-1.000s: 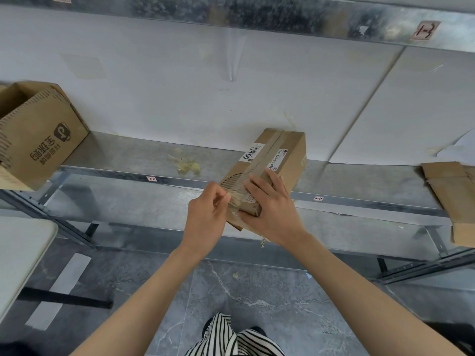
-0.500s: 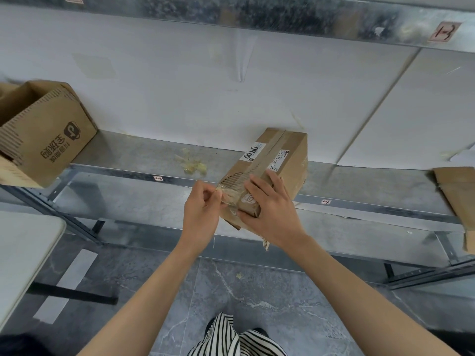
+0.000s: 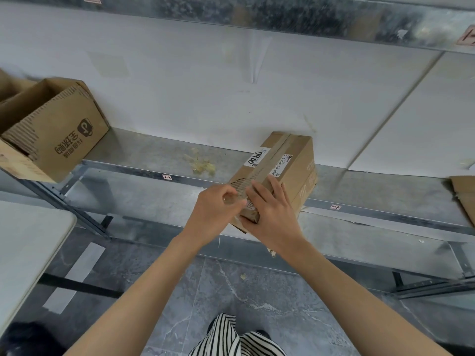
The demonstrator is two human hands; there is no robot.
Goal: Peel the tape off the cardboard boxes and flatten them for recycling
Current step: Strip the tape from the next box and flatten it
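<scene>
- Near left: corner of a white table [image 3: 28, 242], with pale tape strips [image 3: 74, 276] stuck to the grey floor beside it.
- Far left, on the metal shelf [image 3: 144, 152]: open cardboard box [image 3: 61, 140], flaps up, printed logo upside down, near corner overhanging the shelf edge.
- Middle of the shelf, just left of the hands: small heap of crumpled tape scraps [image 3: 201, 165].
- Left hand [image 3: 214, 214]: closed tight, thumb and forefinger pinching a strip of clear tape [image 3: 237, 199] at the near left corner of the taped cardboard box [image 3: 293, 165]; other fingers curled in, back of the hand up, wrist straight, forearm reaching up from the near left.
- Taped cardboard box: at the front edge of the shelf, centre right, lying at an angle with its near end past the edge; brown tape along the top seam, white labels on either side of it, bared corrugation showing by the left fingertips.
- Right hand [image 3: 272, 214]: spread over the near end of the box, fingers laid fairly straight across the top, thumb wrapped round the near face, clamping the box; forearm coming in from the near right.
- Far right, on the shelf: flat cardboard [image 3: 464, 195], cut off by the frame edge.
- Near centre: black-and-white striped clothing [image 3: 231, 337].
</scene>
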